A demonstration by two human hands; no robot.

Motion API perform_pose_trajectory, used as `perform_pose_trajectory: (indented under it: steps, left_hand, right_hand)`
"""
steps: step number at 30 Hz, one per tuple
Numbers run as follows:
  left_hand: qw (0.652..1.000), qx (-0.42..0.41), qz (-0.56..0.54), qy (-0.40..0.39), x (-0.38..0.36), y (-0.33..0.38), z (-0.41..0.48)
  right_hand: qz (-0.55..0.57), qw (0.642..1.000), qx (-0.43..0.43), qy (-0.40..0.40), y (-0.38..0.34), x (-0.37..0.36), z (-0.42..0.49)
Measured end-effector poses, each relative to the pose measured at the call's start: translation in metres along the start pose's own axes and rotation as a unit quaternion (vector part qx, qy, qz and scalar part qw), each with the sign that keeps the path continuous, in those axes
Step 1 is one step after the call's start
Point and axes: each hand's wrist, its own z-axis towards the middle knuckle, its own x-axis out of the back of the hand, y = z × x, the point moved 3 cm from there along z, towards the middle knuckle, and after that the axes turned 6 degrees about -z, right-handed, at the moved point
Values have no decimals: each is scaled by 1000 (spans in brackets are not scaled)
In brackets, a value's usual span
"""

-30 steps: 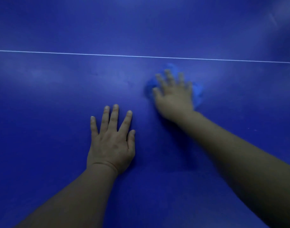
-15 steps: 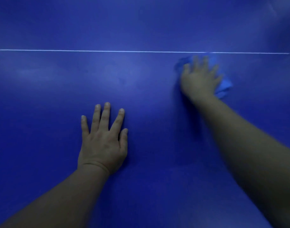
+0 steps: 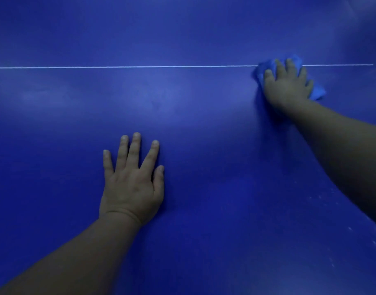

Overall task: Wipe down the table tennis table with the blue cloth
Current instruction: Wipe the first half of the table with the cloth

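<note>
The dark blue table tennis table (image 3: 204,128) fills the whole view. My right hand (image 3: 287,86) lies on top of the bunched blue cloth (image 3: 317,93) at the upper right and presses it onto the surface with spread fingers. The cloth sits across the white line (image 3: 140,66) and shows around my fingertips and beside my hand's right edge. My left hand (image 3: 131,184) rests flat on the table at centre left, fingers spread, holding nothing.
The thin white line runs left to right across the upper part of the table. Small pale specks (image 3: 350,228) dot the surface at the lower right, under my right forearm.
My right hand has slid the cloth to the right and away from me, up onto the white line. My left hand has stayed planted on the table.
</note>
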Motion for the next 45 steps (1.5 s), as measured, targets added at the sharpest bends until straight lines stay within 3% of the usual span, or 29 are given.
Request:
perform_pose_trajectory:
  steps: [2, 3, 4, 6, 7, 9, 10, 11, 12, 14, 15, 17, 19, 21, 23, 25, 27, 28, 29, 30, 32, 34, 36, 38, 40, 43, 45]
  left_hand:
    - [1000, -1, 0, -1, -1, 0, 0]
    - [1000, 0, 0, -1, -1, 0, 0]
    - [1000, 0, -1, 1, -1, 0, 1]
    - [1000, -2, -3, 5, -2, -1, 1]
    - [1000, -4, -2, 8, -2, -1, 1]
    - [1000, -7, 4, 8, -2, -1, 1]
    - [1000, -6, 6, 6, -2, -1, 0]
    - [1000, -4, 8, 1, -2, -1, 0]
    - [1000, -2, 8, -5, -1, -2, 0]
    - [1000, -1, 5, -13, -2, -2, 0]
    - [1000, 0, 3, -13, -1, -2, 0]
    - [1000, 3, 1, -12, 0, -1, 0]
    - [1000, 5, -4, -17, 0, -1, 1]
    - [1000, 6, -7, -20, -1, -1, 1]
    - [1000, 7, -6, -13, -1, -1, 2]
    - [1000, 4, -5, -9, -1, -1, 2]
    - [1000, 2, -2, -9, -1, -1, 2]
    - [1000, 3, -1, -12, -1, -1, 2]
    - [1000, 5, 1, -15, -1, -1, 2]
    - [1000, 6, 1, -17, 0, -1, 2]
    - [1000, 10, -1, -23, 1, -2, 1]
    - [999, 13, 0, -29, 2, -1, 1]
    - [999, 16, -3, -28, 4, 0, 1]
    - [999, 14, -9, -28, 3, 1, 1]
    - [999, 14, -7, -31, 2, 0, 2]
    - [1000, 12, -5, -25, 1, 0, 1]
    - [1000, 10, -4, -22, 0, 0, 1]
  right_hand:
    - [-48, 986, 161, 10, -17, -8, -30]
    - [-68, 958, 279, 17, -26, -13, -56]
    - [-78, 914, 397, 25, -31, -16, -91]
    - [-82, 782, 617, 33, -21, -22, -177]
    - [-84, 716, 693, -2, -9, -22, -214]
    - [-69, 623, 777, -61, 8, -19, -239]
    - [-64, 611, 787, -63, 5, -14, -221]
    - [-83, 630, 772, -35, -2, -15, -189]
    - [-99, 696, 711, -8, -12, -18, -143]
    - [-92, 873, 478, 28, -25, -10, -51]
    - [-82, 931, 355, 29, -26, -5, -17]
    - [-46, 982, 185, 11, -27, -3, 9]
    - [-37, 981, 191, -5, -50, -6, -15]
    - [-57, 946, 320, -10, -71, -16, -72]
    - [-67, 866, 496, 12, -67, -27, -156]
    - [-73, 753, 653, 19, -37, -29, -238]
    - [-84, 663, 743, -32, -3, -24, -264]
    - [-85, 641, 762, -37, 4, -20, -253]
    - [-92, 644, 759, -23, 5, -21, -228]
    - [-111, 675, 729, 4, 0, -22, -195]
    - [-116, 798, 591, 39, -16, -21, -117]
    - [-71, 916, 395, 32, -30, -9, -60]
    - [-38, 965, 261, 16, -37, -7, -46]
    - [-39, 968, 247, 17, -48, -11, -68]
    - [-48, 944, 326, 21, -49, -21, -121]
    - [-58, 868, 492, 29, -20, -28, -240]
    - [-64, 819, 570, -8, 6, -29, -304]
